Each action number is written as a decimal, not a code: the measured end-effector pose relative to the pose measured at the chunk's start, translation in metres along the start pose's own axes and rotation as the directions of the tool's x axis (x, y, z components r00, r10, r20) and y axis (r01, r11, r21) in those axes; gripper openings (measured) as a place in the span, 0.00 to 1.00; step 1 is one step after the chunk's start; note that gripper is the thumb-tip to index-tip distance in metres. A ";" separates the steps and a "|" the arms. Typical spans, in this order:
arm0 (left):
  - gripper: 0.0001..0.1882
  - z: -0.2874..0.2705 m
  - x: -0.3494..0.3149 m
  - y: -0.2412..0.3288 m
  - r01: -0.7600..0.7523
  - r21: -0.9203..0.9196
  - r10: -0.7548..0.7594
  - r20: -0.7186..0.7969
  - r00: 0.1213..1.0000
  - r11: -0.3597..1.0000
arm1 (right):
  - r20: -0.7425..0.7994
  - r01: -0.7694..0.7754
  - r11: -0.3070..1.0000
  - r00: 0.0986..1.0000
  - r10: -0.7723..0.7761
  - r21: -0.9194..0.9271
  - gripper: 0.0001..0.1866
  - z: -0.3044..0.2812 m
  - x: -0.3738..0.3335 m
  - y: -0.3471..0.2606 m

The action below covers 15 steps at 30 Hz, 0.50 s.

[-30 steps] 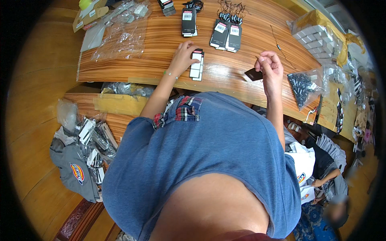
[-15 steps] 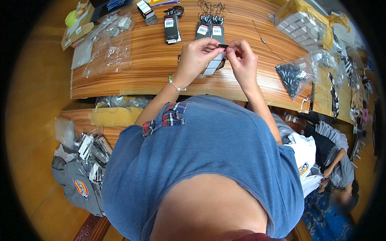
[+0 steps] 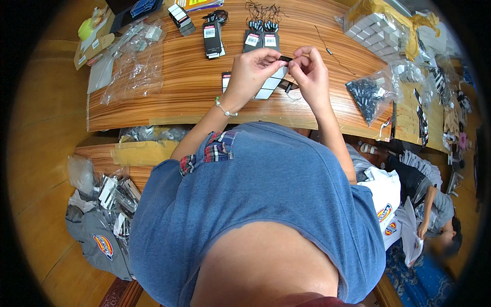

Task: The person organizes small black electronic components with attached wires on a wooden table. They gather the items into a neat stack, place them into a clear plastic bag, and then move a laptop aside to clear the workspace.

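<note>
Between my two hands, a small black tag [image 3: 285, 59] is pinched over the table, seen nearly edge-on. My left hand [image 3: 254, 70] grips its left end with thumb and fingers. At the other end the fingertips of my right hand [image 3: 312, 74] close on it. Below the hands lies a strip of white labels [image 3: 270, 86], partly hidden by them. A dark tag with a thin cord [image 3: 289, 87] rests by the right wrist, and another black tag [image 3: 226, 80] shows beside the left hand. Just beyond are stacked black hang tags [image 3: 252, 42] with bunched strings.
Another stack of black tags [image 3: 212, 41] and a label stack [image 3: 181, 19] stand farther left. Clear plastic bags [image 3: 135, 64] cover the table's left side. To the right are a bag of black pieces [image 3: 369, 97] and wrapped white boxes [image 3: 377, 33]. A co-worker [image 3: 434, 204] handles garments at lower right.
Both hands keep the black tag, which has tilted slightly. More of the white label strip and the corded tag shows below. At right, the co-worker has shifted and lifted a white garment.
</note>
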<state>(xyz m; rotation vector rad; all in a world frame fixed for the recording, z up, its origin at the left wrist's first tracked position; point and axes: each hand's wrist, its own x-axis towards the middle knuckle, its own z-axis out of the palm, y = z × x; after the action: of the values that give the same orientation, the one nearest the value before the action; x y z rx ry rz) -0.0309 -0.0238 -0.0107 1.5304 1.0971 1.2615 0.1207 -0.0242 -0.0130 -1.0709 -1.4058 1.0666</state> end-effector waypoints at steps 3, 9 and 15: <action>0.09 0.003 0.000 -0.001 0.000 -0.003 0.000 0.014 1.000 1.000 | -0.007 0.015 0.996 1.000 -0.016 -0.086 0.10 0.001 0.000 -0.003; 0.08 -0.001 0.001 0.007 -0.070 0.132 0.056 0.103 0.993 0.989 | -0.014 0.030 0.986 0.999 -0.032 -0.165 0.10 0.004 0.000 -0.006; 0.05 -0.008 0.013 0.000 -0.513 0.520 0.503 0.175 0.846 0.682 | 0.142 -0.314 0.879 0.949 0.281 0.359 0.07 -0.004 0.008 -0.007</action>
<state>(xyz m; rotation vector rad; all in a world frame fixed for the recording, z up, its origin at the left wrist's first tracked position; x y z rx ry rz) -0.0374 -0.0108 -0.0063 2.4210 1.1178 1.3442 0.1234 -0.0176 -0.0040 -0.9806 -1.0553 1.5544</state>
